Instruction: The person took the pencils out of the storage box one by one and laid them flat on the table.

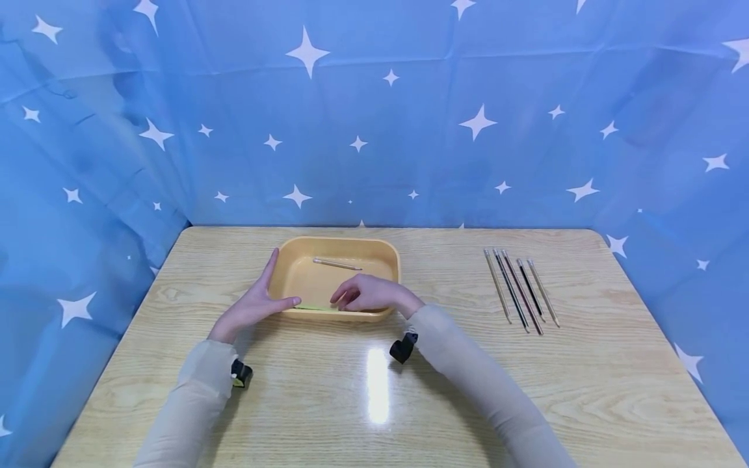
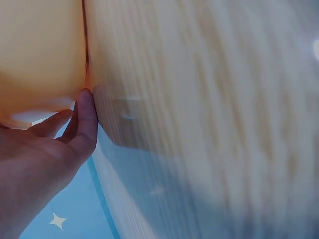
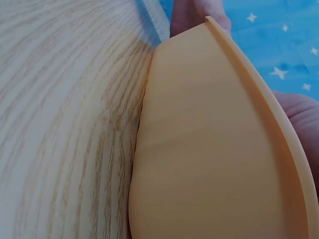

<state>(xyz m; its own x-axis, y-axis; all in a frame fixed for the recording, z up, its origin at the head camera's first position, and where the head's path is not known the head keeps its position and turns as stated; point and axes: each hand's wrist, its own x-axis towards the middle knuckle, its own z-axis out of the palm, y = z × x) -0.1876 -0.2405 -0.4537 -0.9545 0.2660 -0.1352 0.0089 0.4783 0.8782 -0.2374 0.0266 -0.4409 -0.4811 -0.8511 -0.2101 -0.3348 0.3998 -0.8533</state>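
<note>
Two pale sleeves [image 1: 480, 383] lead to a tan basin [image 1: 295, 286] on a wood-grain table [image 1: 316, 403], blue star-printed cloth [image 1: 374, 169] behind it. The left hand [image 1: 257, 302], straight-fingered, touches its left end; the right hand [image 1: 371, 292] curls inside, any hold on the one green strip [image 1: 316, 308] along the near wall hidden. One pencil [image 1: 337, 264] lies inside, five pencils [image 1: 523, 292] right of the basin.

head view high, wrist views near tray [image 1: 304, 281]
</note>
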